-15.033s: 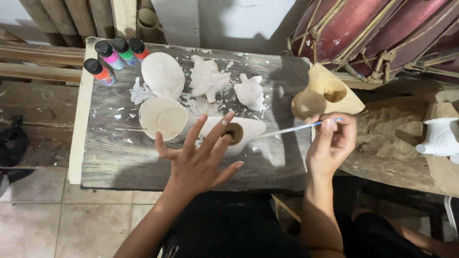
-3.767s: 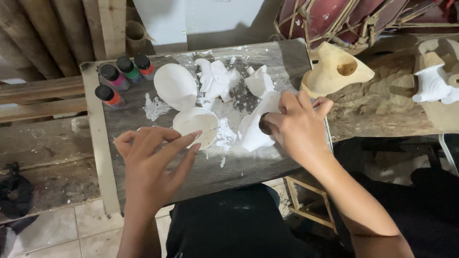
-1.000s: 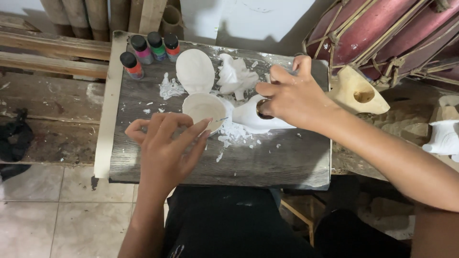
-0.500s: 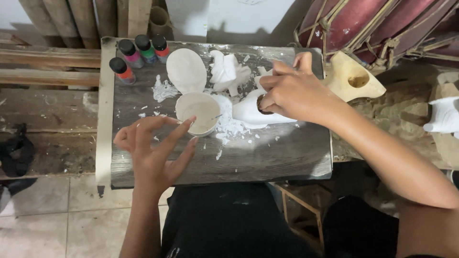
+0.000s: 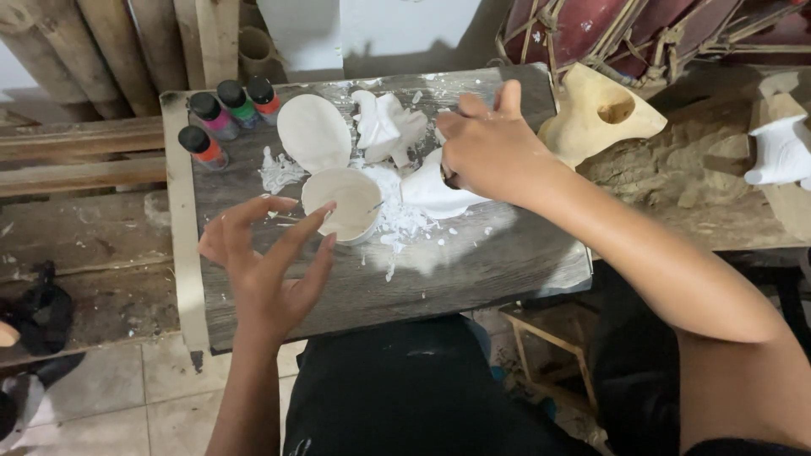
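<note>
My left hand (image 5: 269, 257) hovers over the wooden board (image 5: 473, 262) with fingers spread, holding nothing, its fingertips near a white bowl of paint (image 5: 342, 203). My right hand (image 5: 490, 148) reaches across the board and grips a white painted figure (image 5: 435, 192) lying beside the bowl; whether it also holds a brush is hidden. A white oval piece (image 5: 313, 132) and another white figure (image 5: 387, 127) lie further back. White paint is spattered around them.
Several small paint bottles (image 5: 226, 114) with coloured contents stand at the board's back left corner. An unpainted wooden carving (image 5: 600, 114) sits to the right, a white carved piece (image 5: 781, 152) at far right. Bamboo poles and wooden planks lie behind and left.
My right hand put down the thin brush and moved left onto the white figure. My left hand drew back from the figure toward the board's left front.
</note>
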